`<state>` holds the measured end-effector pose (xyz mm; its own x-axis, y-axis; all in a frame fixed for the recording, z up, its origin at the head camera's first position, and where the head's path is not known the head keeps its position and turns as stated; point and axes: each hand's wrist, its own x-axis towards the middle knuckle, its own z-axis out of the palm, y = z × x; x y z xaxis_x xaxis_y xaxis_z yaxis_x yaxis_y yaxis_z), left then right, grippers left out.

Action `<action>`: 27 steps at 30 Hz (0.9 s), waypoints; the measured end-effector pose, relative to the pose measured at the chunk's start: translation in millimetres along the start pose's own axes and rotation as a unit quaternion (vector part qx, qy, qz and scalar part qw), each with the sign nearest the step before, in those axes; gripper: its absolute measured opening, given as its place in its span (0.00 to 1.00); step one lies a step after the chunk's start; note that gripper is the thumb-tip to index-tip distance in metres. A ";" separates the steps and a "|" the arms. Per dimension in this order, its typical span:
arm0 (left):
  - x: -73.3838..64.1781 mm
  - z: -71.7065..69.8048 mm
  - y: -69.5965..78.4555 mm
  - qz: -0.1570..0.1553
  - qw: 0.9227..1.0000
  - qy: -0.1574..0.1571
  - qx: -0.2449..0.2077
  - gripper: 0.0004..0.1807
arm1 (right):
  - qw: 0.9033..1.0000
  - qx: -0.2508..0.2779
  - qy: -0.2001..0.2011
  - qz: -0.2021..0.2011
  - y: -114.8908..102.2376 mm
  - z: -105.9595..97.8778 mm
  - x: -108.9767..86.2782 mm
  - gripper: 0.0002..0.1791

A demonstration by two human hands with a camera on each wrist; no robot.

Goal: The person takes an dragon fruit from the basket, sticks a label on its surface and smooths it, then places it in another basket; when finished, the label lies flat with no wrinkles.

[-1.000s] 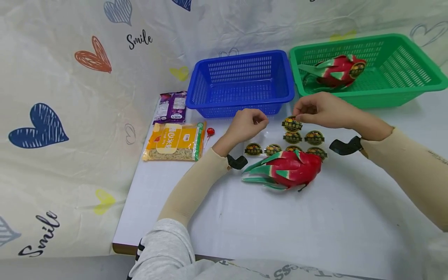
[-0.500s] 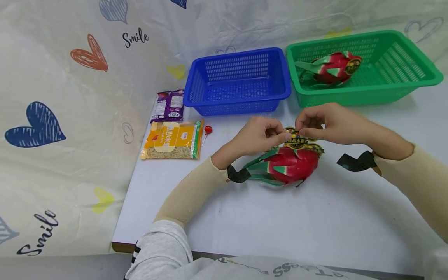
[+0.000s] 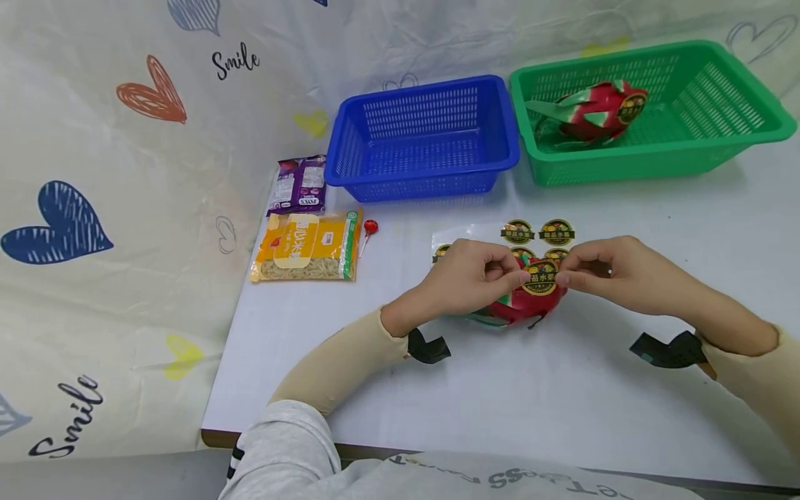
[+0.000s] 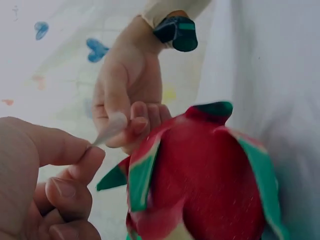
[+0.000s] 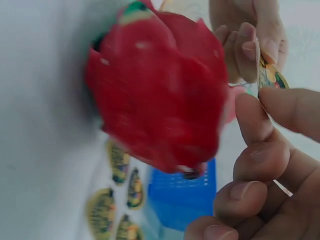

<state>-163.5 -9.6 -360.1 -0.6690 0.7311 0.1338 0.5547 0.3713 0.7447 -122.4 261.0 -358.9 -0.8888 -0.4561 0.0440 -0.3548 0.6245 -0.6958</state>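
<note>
A round black-and-gold sticker [image 3: 539, 278] is stretched between my two hands above a red dragon fruit [image 3: 528, 305] with green scales. My left hand [image 3: 465, 280] pinches its left edge with thumb and forefinger. On the right edge, my right hand [image 3: 628, 276] pinches it the same way. In the left wrist view the sticker [image 4: 111, 129] appears thin and edge-on beside the fruit [image 4: 200, 175], apart from it. The right wrist view has the sticker [image 5: 270, 75] between both hands too. Behind the fruit lies a sheet of similar stickers [image 3: 517, 232], partly hidden by the hands.
At the back stand a blue basket [image 3: 421, 182] and a green basket [image 3: 662, 163], the green one holding another stickered dragon fruit [image 3: 600, 114]. To the left lie a purple packet [image 3: 300, 184], a yellow food bag [image 3: 306, 246] and a red lollipop [image 3: 371, 228].
My right hand has brought the sticker from the sheet toward me, over the dragon fruit. My left hand has moved right and forward to me, taking hold of the sticker's other edge.
</note>
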 end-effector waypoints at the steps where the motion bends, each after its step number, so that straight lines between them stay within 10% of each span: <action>1: -0.9 1.9 2.2 -0.006 1.000 -0.002 0.011 0.10 | 1.000 0.005 0.001 -0.002 1.9 2.3 -3.5 0.09; 15: -1.7 19.2 16.4 -0.019 0.989 0.000 0.147 0.13 | 1.000 0.007 0.020 0.001 10.1 17.6 -16.6 0.08; 27: -0.3 31.3 30.6 -0.037 0.927 0.039 0.372 0.25 | 0.998 -0.041 0.044 0.017 4.0 23.5 -13.6 0.08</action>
<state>-130.8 19.4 -357.8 -0.7367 0.6549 0.1686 0.6738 0.7320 0.1007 -104.9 254.8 -379.1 -0.9213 -0.3789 0.0874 -0.3441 0.6897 -0.6372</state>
